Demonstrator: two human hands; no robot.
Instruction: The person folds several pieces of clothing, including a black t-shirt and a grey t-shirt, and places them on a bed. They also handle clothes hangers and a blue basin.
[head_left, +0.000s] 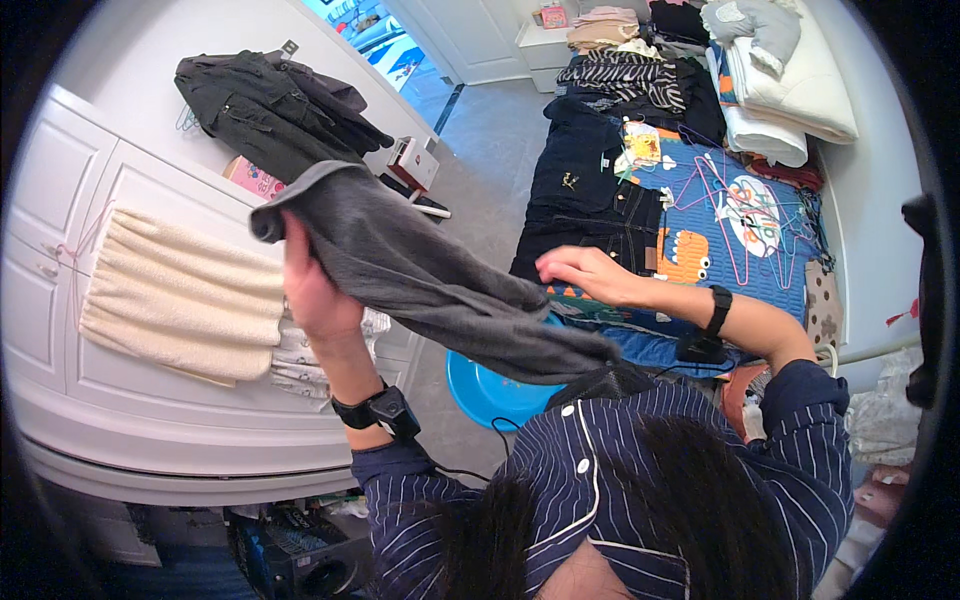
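Observation:
My left hand (322, 296) grips a pair of dark grey soft trousers (420, 277) by the waistband, raised at the left. Both legs stretch across the front of me towards the lower right, their ends near my chest. The cloth is slightly blurred. My right hand (592, 276) hovers beyond the nearer leg end, apart from the trousers as far as I can see, its fingers loosely bent with nothing in them. Beneath it, black jeans (592, 225) lie on the bed. Below the trousers, a blue plastic basin (480, 390) stands on the floor, partly hidden.
The bed's blue patterned cover (697, 202) bears loose hangers (739, 225), folded clothes (622, 79) and white bedding (787, 90). At left, a cream towel (187, 296) hangs on a white cabinet (45, 315). Dark jackets (277, 109) hang by the wall; a doorway (405, 56) stands beyond.

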